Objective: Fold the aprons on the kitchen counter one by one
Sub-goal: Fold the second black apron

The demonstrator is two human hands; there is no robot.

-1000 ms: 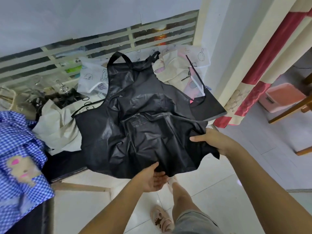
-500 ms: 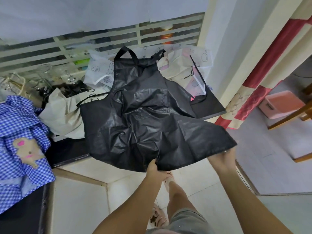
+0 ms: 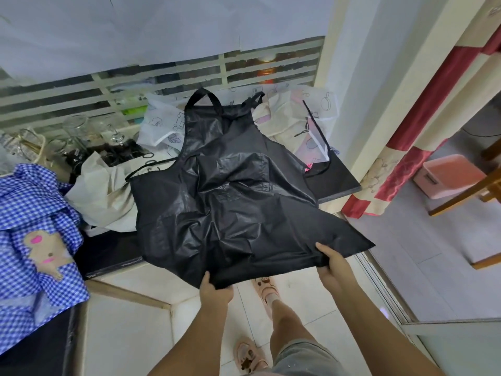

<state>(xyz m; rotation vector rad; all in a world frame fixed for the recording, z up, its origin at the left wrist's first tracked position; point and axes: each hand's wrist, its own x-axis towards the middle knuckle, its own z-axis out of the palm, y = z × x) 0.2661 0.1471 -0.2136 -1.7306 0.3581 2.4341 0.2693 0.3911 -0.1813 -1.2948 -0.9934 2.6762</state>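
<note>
Holding the near hem of the black apron point(image 3: 230, 199) in both hands, the person stands at the near edge of the dark tabletop point(image 3: 336, 185).

Left hand point(image 3: 215, 290): thumb lies on top of the cloth and the rest of the hand is tucked beneath it, clamped on the hem near its middle.

Right hand point(image 3: 332, 263): fingers point(image 3: 324, 248) curl over the top of the hem and pinch the fabric further right. The hem's right corner juts out past this hand, above the floor point(image 3: 298, 302).

Black apron: spread flat but creased, with the bib at the far end. Its neck loop point(image 3: 203, 100) lies just before the barred window point(image 3: 162, 85). The far half rests on the tabletop and partly over other aprons. The near half reaches past the tabletop edge, held up over the tiled floor. A thin waist tie point(image 3: 151, 169) trails off to the left.

Around it:
- A white printed apron point(image 3: 162, 126) lies at far left of the bib.
- A cream and pink apron point(image 3: 287, 123) lies at far right.
- A plain cream apron point(image 3: 105, 196) is bunched against the black one's left side.
- A blue gingham apron point(image 3: 35, 240) with a bear patch is heaped at left, apart from the black one.
- Glass jars point(image 3: 78, 131) stand at far left by the window.
- A red and cream curtain point(image 3: 406, 147) hangs at right, with a pink box point(image 3: 450, 175) on the floor beyond it.
- Sandalled feet point(image 3: 267, 289) show between the forearms.
</note>
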